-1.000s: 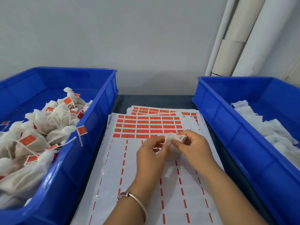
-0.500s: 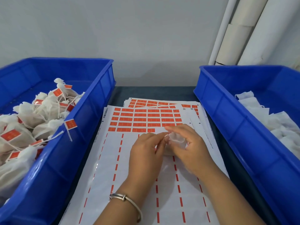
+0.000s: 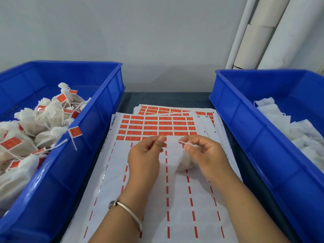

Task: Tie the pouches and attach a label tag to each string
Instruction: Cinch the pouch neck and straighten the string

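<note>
A small white mesh pouch (image 3: pixel 183 163) hangs under my right hand (image 3: pixel 205 155), which pinches its gathered neck. A thin white string (image 3: pixel 172 139) runs taut from there to my left hand (image 3: pixel 146 155), which pinches its other end between thumb and finger. Both hands hover over a sheet of orange label stickers (image 3: pixel 157 128); the lower rows of the sheet are peeled, leaving only orange dashes.
A blue bin (image 3: pixel 98 120) on the left holds several tied pouches with orange tags. A blue bin (image 3: pixel 245 116) on the right holds untied white pouches (image 3: pixel 287 127). More label sheets lie stacked behind. White pipes stand at the back right corner.
My hands were together, working on the pouch's mouth. They have now drawn apart, pulling the string out taut between them, and the pouch hangs from my right hand.
</note>
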The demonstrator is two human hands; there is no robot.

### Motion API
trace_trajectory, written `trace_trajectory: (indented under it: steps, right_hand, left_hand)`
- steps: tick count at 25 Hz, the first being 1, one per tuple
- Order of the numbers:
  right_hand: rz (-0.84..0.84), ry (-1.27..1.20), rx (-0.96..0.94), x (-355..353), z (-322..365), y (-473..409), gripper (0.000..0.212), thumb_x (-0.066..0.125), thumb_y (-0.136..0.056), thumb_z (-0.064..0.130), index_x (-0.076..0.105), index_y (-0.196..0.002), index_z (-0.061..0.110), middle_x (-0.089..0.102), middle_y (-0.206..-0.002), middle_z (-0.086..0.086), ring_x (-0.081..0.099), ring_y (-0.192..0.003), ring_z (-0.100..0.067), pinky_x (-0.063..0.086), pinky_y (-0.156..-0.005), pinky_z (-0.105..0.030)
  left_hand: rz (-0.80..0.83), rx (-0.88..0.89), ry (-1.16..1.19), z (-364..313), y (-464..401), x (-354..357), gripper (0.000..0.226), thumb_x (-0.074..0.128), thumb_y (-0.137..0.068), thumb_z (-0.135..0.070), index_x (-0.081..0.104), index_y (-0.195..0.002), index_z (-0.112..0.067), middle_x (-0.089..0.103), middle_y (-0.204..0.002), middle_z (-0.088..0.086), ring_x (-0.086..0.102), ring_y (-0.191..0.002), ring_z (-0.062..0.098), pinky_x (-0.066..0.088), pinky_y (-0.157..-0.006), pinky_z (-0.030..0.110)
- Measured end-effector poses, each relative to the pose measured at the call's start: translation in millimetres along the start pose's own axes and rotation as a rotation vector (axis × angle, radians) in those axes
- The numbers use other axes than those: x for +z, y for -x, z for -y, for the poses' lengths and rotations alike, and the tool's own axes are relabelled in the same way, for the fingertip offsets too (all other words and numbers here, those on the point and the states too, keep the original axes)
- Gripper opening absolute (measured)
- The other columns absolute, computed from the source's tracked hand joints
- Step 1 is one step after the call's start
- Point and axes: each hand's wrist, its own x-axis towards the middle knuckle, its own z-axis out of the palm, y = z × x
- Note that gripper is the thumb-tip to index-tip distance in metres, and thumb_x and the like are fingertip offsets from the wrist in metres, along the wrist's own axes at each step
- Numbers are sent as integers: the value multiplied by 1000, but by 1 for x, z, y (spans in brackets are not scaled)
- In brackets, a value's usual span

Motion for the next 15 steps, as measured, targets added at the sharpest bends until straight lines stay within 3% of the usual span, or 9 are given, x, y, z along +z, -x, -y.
trace_trajectory:
  steps: [2, 6, 8, 10, 15]
  right_hand:
    - [51, 28, 12, 0, 3, -1, 15, 57, -91, 26, 66, -80, 30, 61, -86, 39, 51, -88, 22, 41, -56, 1]
    - [256, 167, 75, -2, 5, -2, 15, 58, -91, 29, 63, -77, 29, 65, -77, 25, 59, -78, 9, 47, -71, -18]
    - [380, 222, 166, -4, 6, 1, 5, 68, -84, 34, 63, -84, 34, 64, -81, 24, 62, -80, -1, 48, -68, -18]
    - [450, 285, 244, -5, 5, 1, 14, 74, -77, 39, 64, -85, 35, 62, -87, 23, 61, -86, -8, 46, -66, -16]
    - [465, 93, 304, -13, 4, 1, 12, 66, -84, 39, 73, -84, 29, 70, -89, 19, 61, -94, -13, 46, -78, -25]
  left_hand:
    - [-67, -22, 48, -1, -3, -2, 19, 61, -84, -37, 61, -66, -41, 63, -65, -25, 60, -73, 4, 45, -61, 16]
    - [-134, -51, 102, -2, -5, -3, 19, 61, -84, -37, 62, -65, -39, 63, -68, -25, 60, -75, 4, 48, -63, 18]
    - [-139, -66, 100, -1, -5, -4, 16, 61, -85, -36, 63, -69, -38, 62, -72, -24, 60, -75, 3, 46, -61, 15]
    - [-149, -83, 101, -1, -6, -4, 10, 60, -85, -36, 66, -78, -35, 62, -76, -23, 59, -74, 3, 44, -58, 12]
    - [-201, -196, 166, 2, -13, -7, 14, 58, -89, -33, 67, -79, -29, 62, -75, -17, 59, -72, 7, 41, -53, 15]
